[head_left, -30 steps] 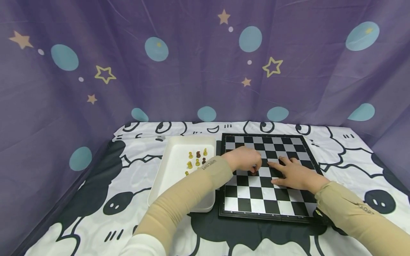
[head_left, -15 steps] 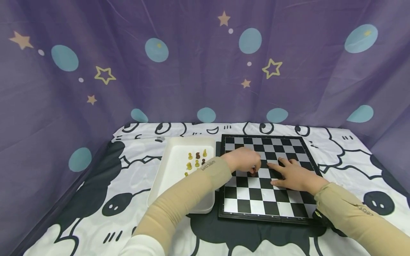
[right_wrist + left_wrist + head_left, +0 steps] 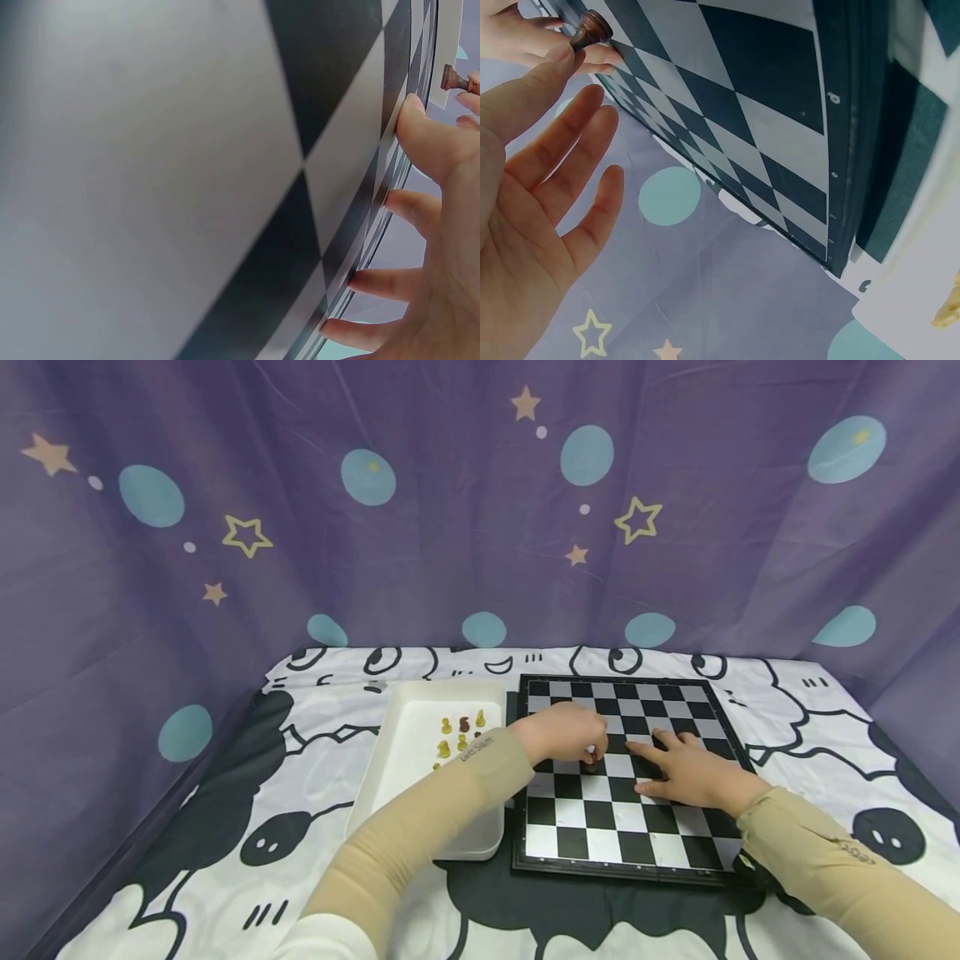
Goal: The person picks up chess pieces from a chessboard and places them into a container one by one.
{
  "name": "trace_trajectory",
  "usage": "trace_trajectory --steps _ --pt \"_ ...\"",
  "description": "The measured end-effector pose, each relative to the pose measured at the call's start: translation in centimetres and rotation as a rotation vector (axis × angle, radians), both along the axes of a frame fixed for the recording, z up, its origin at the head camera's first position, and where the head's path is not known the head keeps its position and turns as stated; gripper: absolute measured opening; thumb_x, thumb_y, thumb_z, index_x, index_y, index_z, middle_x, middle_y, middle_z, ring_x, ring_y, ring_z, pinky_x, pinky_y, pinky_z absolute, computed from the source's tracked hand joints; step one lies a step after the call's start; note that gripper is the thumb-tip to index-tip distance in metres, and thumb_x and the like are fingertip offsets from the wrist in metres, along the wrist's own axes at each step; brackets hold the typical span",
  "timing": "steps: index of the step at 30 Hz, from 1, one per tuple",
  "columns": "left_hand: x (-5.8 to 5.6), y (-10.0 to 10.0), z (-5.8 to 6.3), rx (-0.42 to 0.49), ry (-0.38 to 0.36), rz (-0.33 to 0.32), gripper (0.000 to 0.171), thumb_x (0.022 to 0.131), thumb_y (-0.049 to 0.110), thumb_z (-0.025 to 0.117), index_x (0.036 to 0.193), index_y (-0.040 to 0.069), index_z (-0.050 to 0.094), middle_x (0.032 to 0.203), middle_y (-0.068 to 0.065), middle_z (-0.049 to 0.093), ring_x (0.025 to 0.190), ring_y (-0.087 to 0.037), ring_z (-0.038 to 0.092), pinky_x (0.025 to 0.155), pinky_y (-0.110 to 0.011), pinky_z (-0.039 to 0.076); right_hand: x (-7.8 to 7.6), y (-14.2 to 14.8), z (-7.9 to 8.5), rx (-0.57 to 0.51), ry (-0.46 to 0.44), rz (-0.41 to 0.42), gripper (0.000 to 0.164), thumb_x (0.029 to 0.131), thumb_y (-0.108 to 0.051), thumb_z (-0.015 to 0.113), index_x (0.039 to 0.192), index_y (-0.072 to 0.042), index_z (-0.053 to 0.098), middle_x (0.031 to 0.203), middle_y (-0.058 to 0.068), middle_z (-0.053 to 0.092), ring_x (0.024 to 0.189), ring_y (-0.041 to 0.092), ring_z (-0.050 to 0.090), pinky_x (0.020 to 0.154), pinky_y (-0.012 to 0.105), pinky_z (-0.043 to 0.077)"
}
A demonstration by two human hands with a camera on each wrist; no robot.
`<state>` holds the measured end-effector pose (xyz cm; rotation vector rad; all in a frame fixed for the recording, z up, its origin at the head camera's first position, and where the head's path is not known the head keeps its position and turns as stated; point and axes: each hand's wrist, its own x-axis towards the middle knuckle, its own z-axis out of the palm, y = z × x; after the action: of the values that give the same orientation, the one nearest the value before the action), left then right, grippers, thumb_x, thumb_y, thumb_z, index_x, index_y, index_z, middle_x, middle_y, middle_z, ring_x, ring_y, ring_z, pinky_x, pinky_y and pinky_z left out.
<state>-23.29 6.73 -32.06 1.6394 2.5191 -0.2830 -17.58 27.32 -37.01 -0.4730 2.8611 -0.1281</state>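
Note:
Over the left-middle squares of the black-and-white chessboard (image 3: 598, 811), my left hand (image 3: 562, 732) pinches a dark brown chess piece (image 3: 594, 28) between thumb and fingertips. Its flared round base shows in the left wrist view, while its top is hidden in the grip. The other fingers of that hand are half bent. To the right of it my right hand (image 3: 693, 770) rests on the board with fingers spread. In the right wrist view its fingertips (image 3: 364, 280) touch the squares, and the brown piece (image 3: 454, 79) appears just beyond the thumb.
Left of the board stands a white tray (image 3: 397, 752). It holds several yellow chess pieces (image 3: 444, 748) and a dark brown one (image 3: 464, 724); my left forearm crosses over its near part. A patterned black-and-white cloth (image 3: 300, 839) covers the table, with a purple curtain (image 3: 450, 543) behind.
My left hand, still pinching the brown piece, has shifted slightly to the left, its forearm moving along. My right hand stays in the same place on the board.

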Motion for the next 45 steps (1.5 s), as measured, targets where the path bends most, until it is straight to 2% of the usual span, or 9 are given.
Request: trace_trajectory --steps 17,26,30,34,38,45 --pt "0.3 -1.3 0.1 0.012 0.012 -0.001 0.014 0.085 0.026 0.069 0.098 0.023 0.074 0.107 0.008 0.064 0.096 -0.006 0.061 0.086 -0.020 0.049 0.2 -0.2 0.1 0.001 0.001 -0.008 0.077 0.082 -0.066 0.054 0.141 -0.017 0.045 0.141 0.032 0.034 0.121 0.056 0.036 0.085 0.067 0.042" --pt "0.6 -2.3 0.5 0.031 0.007 -0.010 0.010 0.085 0.024 0.069 0.094 0.023 0.074 0.097 0.007 0.063 0.088 -0.006 0.060 0.081 -0.019 0.049 0.1 -0.2 0.2 -0.003 -0.013 -0.019 0.078 0.082 -0.066 0.054 0.141 -0.017 0.045 0.141 0.032 0.034 0.122 0.057 0.035 0.087 0.067 0.041" --pt "0.5 -2.7 0.6 0.030 -0.009 -0.001 0.012 0.086 0.023 0.069 0.097 0.022 0.074 0.097 0.006 0.063 0.088 -0.006 0.060 0.081 -0.019 0.049 0.1 -0.2 0.1 -0.001 -0.018 -0.024 0.079 0.081 -0.067 0.054 0.141 -0.017 0.045 0.142 0.032 0.033 0.122 0.057 0.034 0.087 0.067 0.041" --pt "0.5 -3.3 0.6 0.023 0.009 -0.001 0.015 0.086 0.024 0.069 0.100 0.022 0.074 0.098 0.006 0.063 0.088 -0.007 0.061 0.080 -0.019 0.049 0.0 -0.1 0.2 0.000 -0.018 -0.028 0.079 0.081 -0.067 0.054 0.142 -0.017 0.045 0.142 0.032 0.033 0.123 0.057 0.034 0.086 0.068 0.041" --pt "0.5 -3.9 0.7 0.030 0.033 -0.002 0.014 0.086 0.023 0.069 0.098 0.023 0.075 0.100 0.006 0.063 0.088 -0.007 0.061 0.079 -0.019 0.050 -0.1 -0.1 0.2 0.000 -0.023 -0.036 0.080 0.081 -0.068 0.053 0.142 -0.017 0.044 0.143 0.032 0.032 0.124 0.057 0.033 0.088 0.069 0.039" --pt "0.7 -5.0 1.0 0.046 0.022 0.007 0.014 0.085 0.026 0.069 0.096 0.021 0.075 0.098 0.005 0.063 0.087 -0.010 0.062 0.079 -0.020 0.050 0.0 -0.1 0.1 0.000 -0.025 -0.037 0.082 0.080 -0.070 0.052 0.142 -0.018 0.043 0.143 0.032 0.032 0.124 0.057 0.032 0.088 0.069 0.039"
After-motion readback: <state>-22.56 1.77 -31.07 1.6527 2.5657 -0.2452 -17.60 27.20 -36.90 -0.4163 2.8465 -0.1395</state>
